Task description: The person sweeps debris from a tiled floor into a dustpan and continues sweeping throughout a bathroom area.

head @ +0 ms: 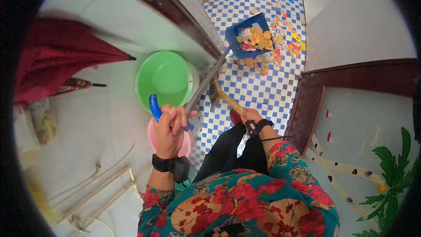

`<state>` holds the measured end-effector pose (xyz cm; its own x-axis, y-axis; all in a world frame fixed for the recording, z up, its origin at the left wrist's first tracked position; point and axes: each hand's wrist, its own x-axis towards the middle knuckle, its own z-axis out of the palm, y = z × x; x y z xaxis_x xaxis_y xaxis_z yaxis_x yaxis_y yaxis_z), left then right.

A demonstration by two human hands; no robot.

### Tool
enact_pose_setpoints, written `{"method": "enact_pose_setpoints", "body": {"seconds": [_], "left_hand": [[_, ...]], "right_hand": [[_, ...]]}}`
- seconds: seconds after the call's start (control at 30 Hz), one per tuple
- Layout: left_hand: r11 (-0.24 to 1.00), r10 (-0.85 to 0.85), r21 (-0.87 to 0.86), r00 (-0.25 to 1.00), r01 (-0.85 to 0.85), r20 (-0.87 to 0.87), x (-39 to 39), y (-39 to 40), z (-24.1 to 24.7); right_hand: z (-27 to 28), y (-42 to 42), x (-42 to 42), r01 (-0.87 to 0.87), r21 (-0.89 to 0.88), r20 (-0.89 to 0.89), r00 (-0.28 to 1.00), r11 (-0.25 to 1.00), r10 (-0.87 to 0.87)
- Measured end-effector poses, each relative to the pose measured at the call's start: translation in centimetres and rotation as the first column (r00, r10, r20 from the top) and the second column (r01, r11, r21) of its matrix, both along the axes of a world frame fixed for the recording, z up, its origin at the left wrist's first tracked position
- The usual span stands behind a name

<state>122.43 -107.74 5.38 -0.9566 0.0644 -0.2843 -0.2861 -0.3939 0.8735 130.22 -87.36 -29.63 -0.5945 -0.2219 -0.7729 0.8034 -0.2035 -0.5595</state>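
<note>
My left hand (171,128) grips the blue curved handle (154,105) of a long-handled dustpan. Its grey metal pole (210,74) slants away to the blue pan (235,36), which rests on the tiled floor. Inside the pan lies a heap of orange and yellow scraps and wrappers (258,38). In my right hand (252,115) is the yellowish, bent handle (230,101) of a broom. The broom's dark bristles (213,94) are beside the pole, short of the pan. More litter (278,56) is scattered on the floor to the right of the pan and just below it.
A large green basin (161,79) and a pink basin (153,135) stand at the left wall. A dark red folded umbrella (75,59) hangs above. Pipes (98,194) run along the lower left wall. Dark door frames (306,102) border the blue-and-white tiled floor (263,89).
</note>
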Motion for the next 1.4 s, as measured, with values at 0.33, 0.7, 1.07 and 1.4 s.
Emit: {"method": "enact_pose_setpoints", "body": {"seconds": [0.33,0.7,1.07,1.4], "left_hand": [[0.996,-0.069,-0.045,0.996,0.072,0.062,-5.4,-0.2,-1.6],[0.997,-0.057,-0.047,0.995,0.061,0.082,-10.1,5.1,-2.1],[0.993,0.112,-0.033,0.993,-0.110,0.039,-14.9,11.9,-0.4],[0.978,0.210,0.005,0.978,-0.210,0.017,-20.5,14.7,0.6]], "right_hand": [[12.8,3.5,3.5,0.064,0.110,0.158,0.984,0.992,-0.081],[2.6,10.0,-1.8,-0.320,0.461,-0.052,0.921,0.828,0.385],[13.4,21.1,-9.3,-0.172,0.607,-0.093,0.954,0.776,0.284],[10.5,31.7,-21.6,-0.390,0.862,0.122,0.779,0.323,0.615]]}}
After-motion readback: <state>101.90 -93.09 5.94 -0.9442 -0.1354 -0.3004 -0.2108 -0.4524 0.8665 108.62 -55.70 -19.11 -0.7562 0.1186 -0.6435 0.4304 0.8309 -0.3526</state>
